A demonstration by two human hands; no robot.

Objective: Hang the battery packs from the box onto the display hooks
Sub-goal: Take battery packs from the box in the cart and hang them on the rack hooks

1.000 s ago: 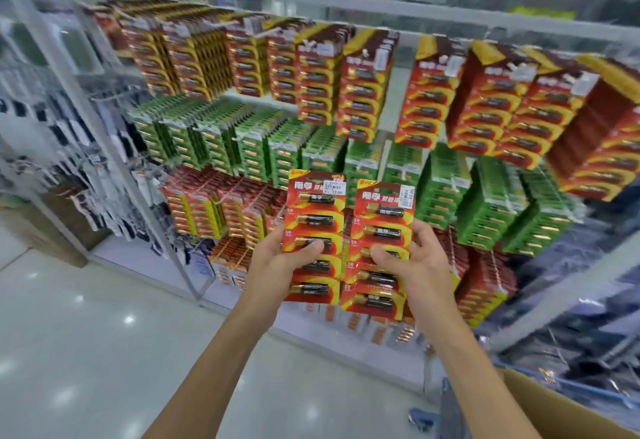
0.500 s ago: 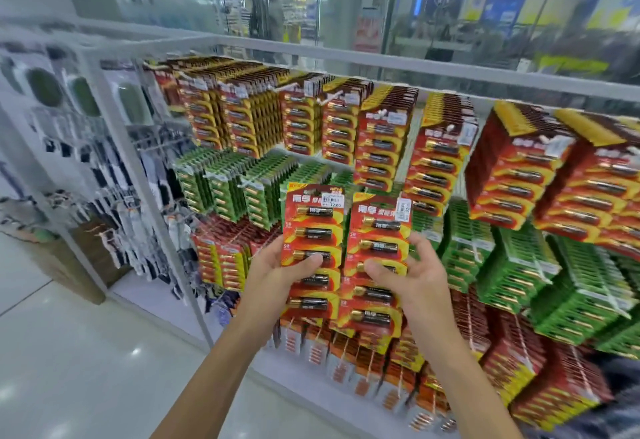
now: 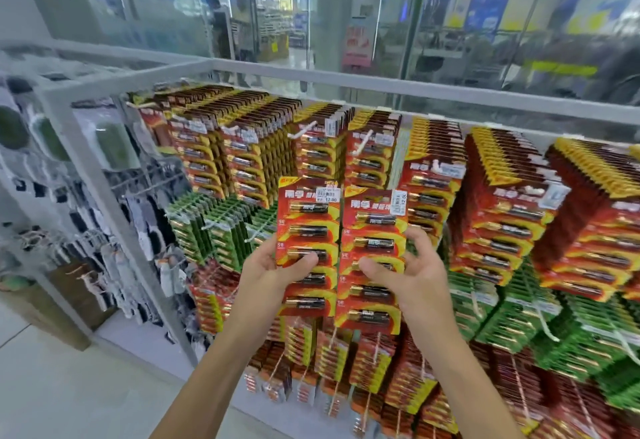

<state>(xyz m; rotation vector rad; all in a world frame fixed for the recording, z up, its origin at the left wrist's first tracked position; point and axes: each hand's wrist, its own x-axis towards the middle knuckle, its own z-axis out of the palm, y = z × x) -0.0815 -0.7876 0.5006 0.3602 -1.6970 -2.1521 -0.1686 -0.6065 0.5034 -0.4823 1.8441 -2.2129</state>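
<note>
I hold two red battery packs side by side, upright, in front of the display rack. My left hand [image 3: 275,270] grips the left battery pack [image 3: 308,227], thumb across its front. My right hand [image 3: 410,276] grips the right battery pack [image 3: 375,227] with its thumb on the front and fingers round the right edge. Each pack shows several dark batteries in yellow-edged blisters and a white price sticker. Behind them white display hooks [image 3: 304,130] stick out of full rows of hanging red packs [image 3: 509,210]. The box is out of view.
Green packs [image 3: 214,227] hang in the middle row and smaller red packs [image 3: 332,359] hang low. A grey metal frame [image 3: 114,203] edges the rack on the left, with socks on hooks [image 3: 114,265] beyond it. Glass walls stand behind the rack.
My view has tilted up and moved closer to the rack, so the cardboard box has left the frame. Both hands still hold the two packs, now raised in front of the upper rows.
</note>
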